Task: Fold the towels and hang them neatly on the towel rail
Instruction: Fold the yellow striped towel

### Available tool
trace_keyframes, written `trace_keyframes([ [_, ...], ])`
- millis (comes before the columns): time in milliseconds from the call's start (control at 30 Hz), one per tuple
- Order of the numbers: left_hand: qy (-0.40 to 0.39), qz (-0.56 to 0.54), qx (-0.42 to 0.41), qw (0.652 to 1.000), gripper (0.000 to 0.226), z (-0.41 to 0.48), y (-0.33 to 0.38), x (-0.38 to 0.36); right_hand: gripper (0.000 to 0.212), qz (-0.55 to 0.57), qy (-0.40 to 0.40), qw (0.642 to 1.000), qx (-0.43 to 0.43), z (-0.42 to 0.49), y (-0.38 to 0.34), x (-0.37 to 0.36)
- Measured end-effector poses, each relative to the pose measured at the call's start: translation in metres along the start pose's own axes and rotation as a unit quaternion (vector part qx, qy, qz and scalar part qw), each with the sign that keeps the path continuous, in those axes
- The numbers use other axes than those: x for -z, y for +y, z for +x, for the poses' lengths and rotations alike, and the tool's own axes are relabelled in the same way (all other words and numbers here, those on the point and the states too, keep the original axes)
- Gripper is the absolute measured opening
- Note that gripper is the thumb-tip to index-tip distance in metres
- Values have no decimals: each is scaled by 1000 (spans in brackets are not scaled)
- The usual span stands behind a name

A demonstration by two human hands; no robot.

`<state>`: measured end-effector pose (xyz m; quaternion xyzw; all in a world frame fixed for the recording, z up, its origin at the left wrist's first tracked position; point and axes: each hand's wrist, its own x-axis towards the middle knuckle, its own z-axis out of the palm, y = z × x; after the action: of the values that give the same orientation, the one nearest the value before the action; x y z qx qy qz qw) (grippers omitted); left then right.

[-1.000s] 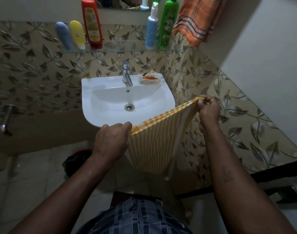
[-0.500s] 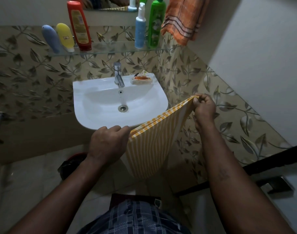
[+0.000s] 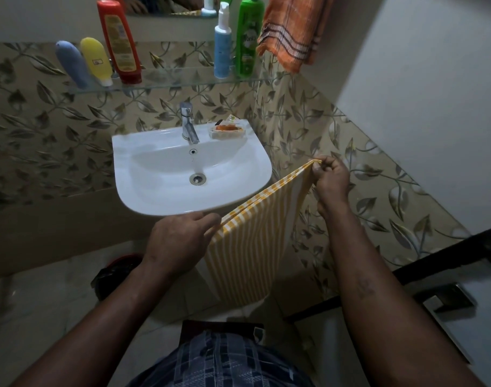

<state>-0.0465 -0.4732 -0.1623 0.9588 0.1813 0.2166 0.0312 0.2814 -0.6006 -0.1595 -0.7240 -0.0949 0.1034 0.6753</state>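
Yellow and white, the striped towel (image 3: 250, 247) hangs in the air just in front of the sink (image 3: 155, 196), stretched taut along its top edge between both hands. The left hand (image 3: 180, 241) pinches the near corner with fingers and thumb closed on the cloth, and the right hand (image 3: 329, 181) pinches the far corner the same way, held higher and nearer the wall. The top edge seems to show two layers, so I judge one fold is already made. The risk is in the thin pinches: if either loosens, the layers could slide apart, skewing the edges, or the corner could drop to the floor (image 3: 43, 317). An orange towel (image 3: 292, 32) hangs high on the right; its rail is out of sight, so lifting blind could bunch the fold.
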Motion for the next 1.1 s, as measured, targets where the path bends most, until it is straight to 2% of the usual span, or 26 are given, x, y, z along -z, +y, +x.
trace_keyframes([
  [233,-62,9,20,998,30,2,-4,-8,26,4,-7,1000,4,0,0,0],
  [300,-49,-9,54,997,32,3,-2,-10,27,4,-7,1000,7,-1,-1,-1],
  [400,1,-58,123,991,24,3,0,-10,26,5,-15,1000,6,-2,-1,-1],
  [533,65,-143,239,958,21,5,-4,-6,27,0,-44,999,11,-2,2,4],
  [667,86,-177,282,939,25,5,-10,-2,26,13,-79,997,17,-7,2,4],
  [833,58,-118,243,961,11,1,-17,-1,26,9,-88,996,20,-7,5,3],
  [933,58,-88,223,969,12,0,-12,3,28,-4,-73,997,32,-6,3,1],
  [1100,24,-114,113,987,14,-3,-7,10,30,-15,-29,999,36,-3,1,-3],
])
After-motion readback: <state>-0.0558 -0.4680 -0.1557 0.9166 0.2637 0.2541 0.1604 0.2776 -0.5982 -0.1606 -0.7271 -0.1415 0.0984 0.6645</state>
